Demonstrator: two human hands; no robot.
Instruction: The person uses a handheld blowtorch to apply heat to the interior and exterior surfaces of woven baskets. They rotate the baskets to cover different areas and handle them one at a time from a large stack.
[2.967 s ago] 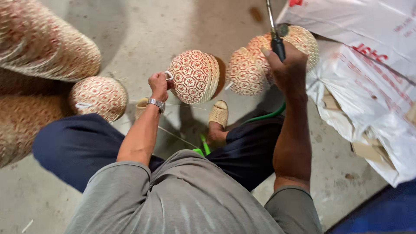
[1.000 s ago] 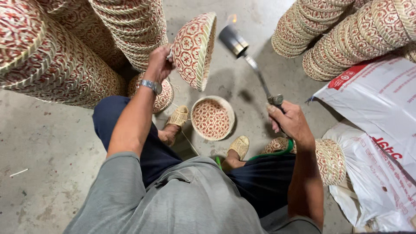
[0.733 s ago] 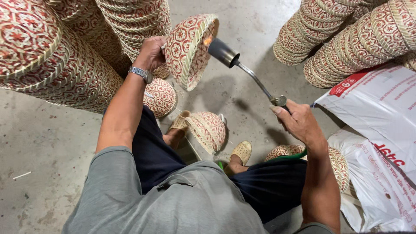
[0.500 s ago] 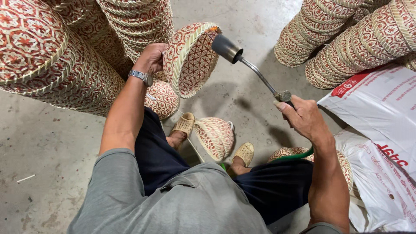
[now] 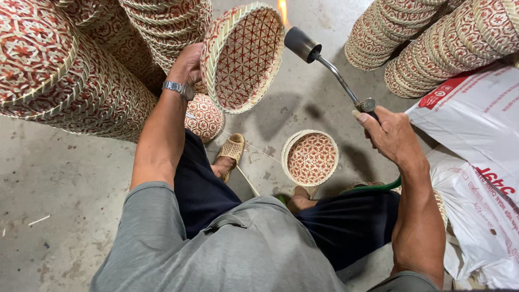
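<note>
Woven basket [image 5: 243,57], red-and-cream and round, is held up on edge above the concrete floor [image 5: 65,178], its open mouth turned toward the camera. The left hand [image 5: 186,65] is clamped on its left rim. The right hand [image 5: 389,135] is closed round the handle of a gas torch [image 5: 324,62], whose nozzle sits just beside the basket's upper right rim, with a flame [image 5: 282,12] at that edge. Below, between the sandalled feet, a small basket [image 5: 312,158] lies mouth up on the floor. Basket stacks [image 5: 65,81] crowd the left side, more stacks [image 5: 432,43] fill the far right corner, and white sacks [image 5: 476,162] line the right edge. Bare floor shows between the stacks.
</note>
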